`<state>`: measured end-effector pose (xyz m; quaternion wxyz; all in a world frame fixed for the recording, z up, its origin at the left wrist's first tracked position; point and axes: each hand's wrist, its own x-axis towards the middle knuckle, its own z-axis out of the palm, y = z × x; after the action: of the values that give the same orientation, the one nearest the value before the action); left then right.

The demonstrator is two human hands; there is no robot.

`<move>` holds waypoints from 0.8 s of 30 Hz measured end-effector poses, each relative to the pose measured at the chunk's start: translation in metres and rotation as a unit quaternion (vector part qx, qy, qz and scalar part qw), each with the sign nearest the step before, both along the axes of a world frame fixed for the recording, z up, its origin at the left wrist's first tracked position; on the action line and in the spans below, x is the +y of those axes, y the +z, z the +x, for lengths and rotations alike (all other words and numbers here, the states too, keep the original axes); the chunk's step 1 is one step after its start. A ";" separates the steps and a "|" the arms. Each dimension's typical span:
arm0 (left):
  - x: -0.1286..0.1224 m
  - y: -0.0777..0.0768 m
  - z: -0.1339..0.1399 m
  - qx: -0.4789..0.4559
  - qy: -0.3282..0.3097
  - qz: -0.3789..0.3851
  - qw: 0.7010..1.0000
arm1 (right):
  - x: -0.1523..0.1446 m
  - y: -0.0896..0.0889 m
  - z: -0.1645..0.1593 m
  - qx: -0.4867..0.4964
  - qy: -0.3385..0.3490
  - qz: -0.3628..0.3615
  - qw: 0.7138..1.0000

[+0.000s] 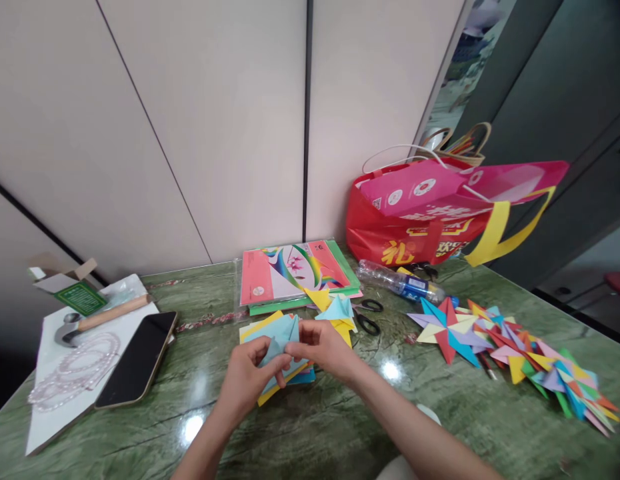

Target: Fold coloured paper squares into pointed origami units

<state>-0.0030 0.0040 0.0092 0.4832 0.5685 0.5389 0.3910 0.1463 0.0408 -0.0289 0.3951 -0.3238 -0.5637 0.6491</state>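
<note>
A light blue piece of folded paper (284,331) is held up between my two hands. My left hand (251,373) pinches its lower left side, thumb pointing right. On the other side, the fingers of my right hand (320,343) close on its right edge. Beneath the hands lies a stack of coloured paper sheets (263,326), yellow and blue among them. Just behind my right hand are several folded paper pieces (339,309) in yellow and light blue. Black-handled scissors (369,315) lie to the right of these, their blades partly covered.
Packs of coloured paper (290,270) lie at the back. A red gift bag (390,230), a plastic bottle (403,281) and paper stars (450,330) are on the right. On the left are a phone (137,360), a wooden-handled tool (113,312), beads (80,367) and a small box (73,290).
</note>
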 end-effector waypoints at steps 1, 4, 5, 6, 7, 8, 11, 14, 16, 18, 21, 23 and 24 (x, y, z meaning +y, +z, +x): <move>0.000 0.000 0.000 0.007 -0.002 0.000 1.000 | 0.000 0.000 0.000 0.009 0.008 -0.003 1.000; -0.002 -0.002 0.001 0.038 -0.010 -0.005 0.999 | -0.002 0.002 -0.001 0.026 0.013 0.005 1.000; -0.002 -0.002 0.001 0.045 -0.012 -0.007 0.999 | -0.002 0.003 -0.001 0.025 0.006 0.009 1.000; -0.003 -0.002 0.002 0.048 -0.013 -0.009 0.999 | -0.002 0.004 -0.002 0.024 -0.003 0.010 1.000; -0.003 -0.002 0.003 0.049 -0.012 -0.010 0.999 | -0.003 0.004 -0.002 0.023 -0.012 0.009 1.000; -0.003 -0.002 0.003 0.049 -0.011 -0.013 0.999 | -0.003 0.005 -0.003 0.025 -0.018 0.005 1.000; -0.002 0.001 0.004 0.044 -0.017 -0.029 0.998 | -0.004 0.004 -0.005 0.038 -0.023 0.000 0.999; -0.002 0.001 0.005 0.037 -0.029 -0.046 0.998 | -0.004 0.003 -0.006 0.026 -0.028 0.016 0.999; -0.003 0.000 0.006 0.033 -0.030 -0.060 0.997 | -0.004 0.003 -0.005 -0.016 -0.042 0.037 0.998; -0.004 -0.002 0.008 0.035 -0.031 -0.074 0.996 | -0.004 0.004 -0.005 -0.057 -0.054 0.054 0.995; -0.006 -0.003 0.012 0.038 -0.036 -0.083 0.995 | -0.005 0.005 -0.006 -0.077 -0.069 0.054 0.993; -0.007 -0.004 0.014 0.032 -0.039 -0.086 0.995 | -0.006 0.006 -0.008 -0.081 -0.094 0.046 0.991; -0.007 -0.004 0.014 0.030 -0.042 -0.089 0.995 | -0.007 0.005 -0.009 -0.085 -0.109 0.044 0.989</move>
<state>0.0109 -0.0031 0.0053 0.5315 0.5566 0.5615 0.3039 0.1375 0.0340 -0.0235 0.4277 -0.4197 -0.5847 0.5468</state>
